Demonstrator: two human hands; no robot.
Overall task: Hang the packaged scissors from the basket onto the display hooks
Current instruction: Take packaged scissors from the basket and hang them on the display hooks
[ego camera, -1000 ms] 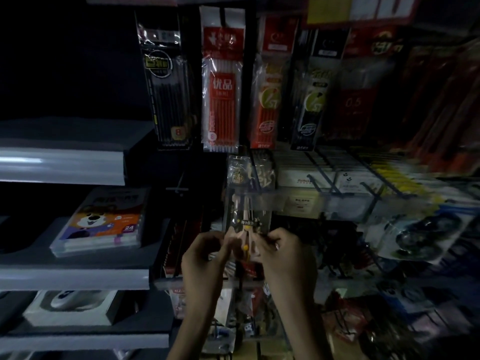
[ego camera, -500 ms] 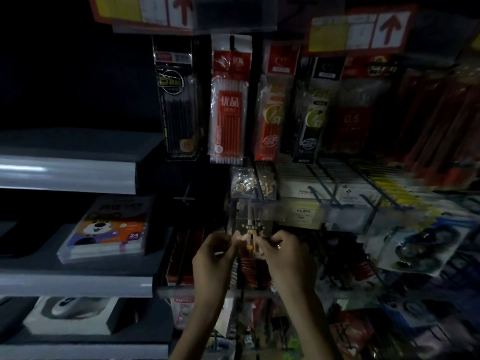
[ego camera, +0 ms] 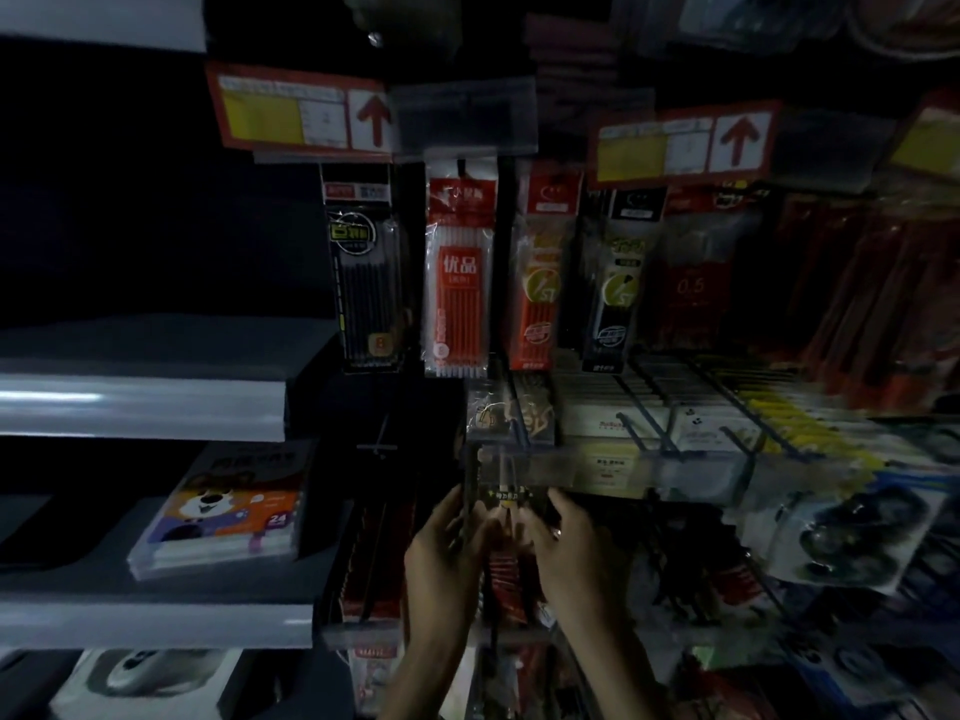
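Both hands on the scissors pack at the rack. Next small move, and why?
Probably nudge the scissors pack up and back to seat its top on a hook. Left hand and right hand pinch it by its sides at the clear price strip; the hook itself is too dark to make out.

The shop was dim. Grey shelves (ego camera: 145,407) filled the left of the frame. Red-arrowed price signs (ego camera: 301,114) hung upper centre, above pen packs (ego camera: 460,272).
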